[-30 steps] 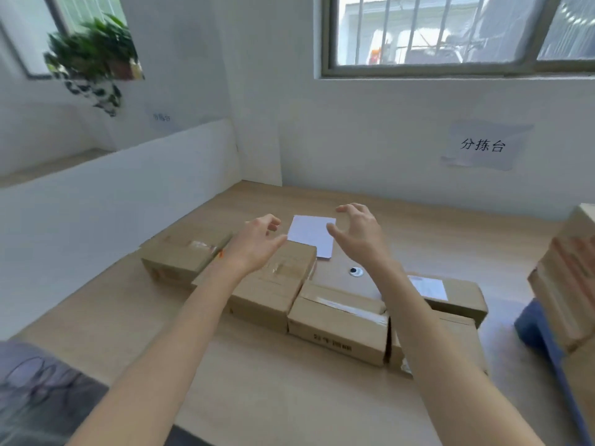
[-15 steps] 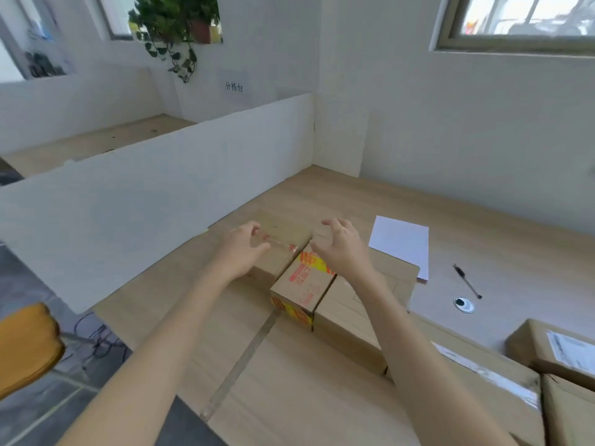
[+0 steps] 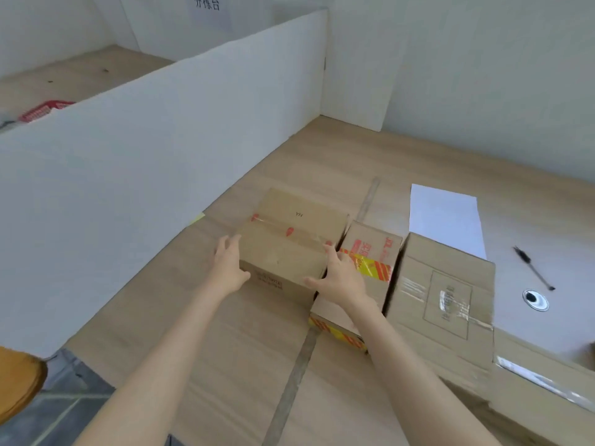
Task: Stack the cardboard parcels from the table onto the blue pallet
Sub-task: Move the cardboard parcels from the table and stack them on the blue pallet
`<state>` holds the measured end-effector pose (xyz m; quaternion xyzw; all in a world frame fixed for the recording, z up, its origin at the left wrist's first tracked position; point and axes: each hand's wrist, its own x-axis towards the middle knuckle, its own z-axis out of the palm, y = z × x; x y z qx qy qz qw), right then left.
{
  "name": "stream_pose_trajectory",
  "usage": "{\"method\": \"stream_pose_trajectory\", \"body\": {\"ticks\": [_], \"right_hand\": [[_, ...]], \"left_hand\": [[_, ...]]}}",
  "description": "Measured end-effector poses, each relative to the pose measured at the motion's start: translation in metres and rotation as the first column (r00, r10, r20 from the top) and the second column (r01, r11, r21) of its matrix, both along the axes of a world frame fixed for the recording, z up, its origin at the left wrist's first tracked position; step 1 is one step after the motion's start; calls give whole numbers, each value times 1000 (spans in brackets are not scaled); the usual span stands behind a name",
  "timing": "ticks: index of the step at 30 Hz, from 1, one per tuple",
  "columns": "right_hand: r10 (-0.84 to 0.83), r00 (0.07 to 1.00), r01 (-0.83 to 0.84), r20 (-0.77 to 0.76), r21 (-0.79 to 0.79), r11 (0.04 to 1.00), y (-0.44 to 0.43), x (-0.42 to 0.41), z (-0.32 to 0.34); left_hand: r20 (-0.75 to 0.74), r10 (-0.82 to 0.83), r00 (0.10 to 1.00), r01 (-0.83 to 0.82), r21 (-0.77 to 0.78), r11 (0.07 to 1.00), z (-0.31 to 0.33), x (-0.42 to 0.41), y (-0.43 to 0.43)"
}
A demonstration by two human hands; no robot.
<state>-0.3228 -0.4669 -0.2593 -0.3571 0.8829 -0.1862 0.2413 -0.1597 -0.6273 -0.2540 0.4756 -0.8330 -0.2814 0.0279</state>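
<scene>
A plain cardboard parcel with clear tape and red marks lies at the left end of a row on the wooden table. My left hand presses flat against its left side. My right hand clasps its right near corner, fingers down in the gap beside a smaller parcel with red and yellow tape. A larger flat parcel lies to the right of that one. Another taped parcel lies at the lower right. The blue pallet is out of view.
A white partition runs along the table's left side. A sheet of white paper, a black pen and a round cable grommet lie at the right. An orange seat shows at the lower left.
The view has tilted down and moved closer to the left end of the row. Both hands have come down from hovering above the parcels onto the sides of the leftmost parcel.
</scene>
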Motion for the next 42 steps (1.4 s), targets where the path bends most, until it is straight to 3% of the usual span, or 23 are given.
{"method": "stream_pose_trajectory", "body": {"ticks": [10, 15, 20, 27, 42], "right_hand": [[-131, 985, 136, -113, 41, 990, -30, 21, -57], [-163, 974, 161, -158, -24, 987, -39, 30, -67], [-176, 984, 171, -33, -108, 979, -46, 33, -56], [-145, 988, 153, 54, -206, 966, -64, 28, 2], [-228, 973, 216, 22, -419, 882, 10, -10, 184]], "left_hand": [[119, -235, 965, 221, 120, 968, -54, -24, -80], [-53, -214, 975, 220, 184, 958, -64, -24, -94], [-52, -202, 978, 208, 170, 963, -56, -16, -104], [-66, -237, 969, 245, 179, 953, 17, -2, -125], [-162, -451, 878, 434, -133, 891, 215, -37, -68]]}}
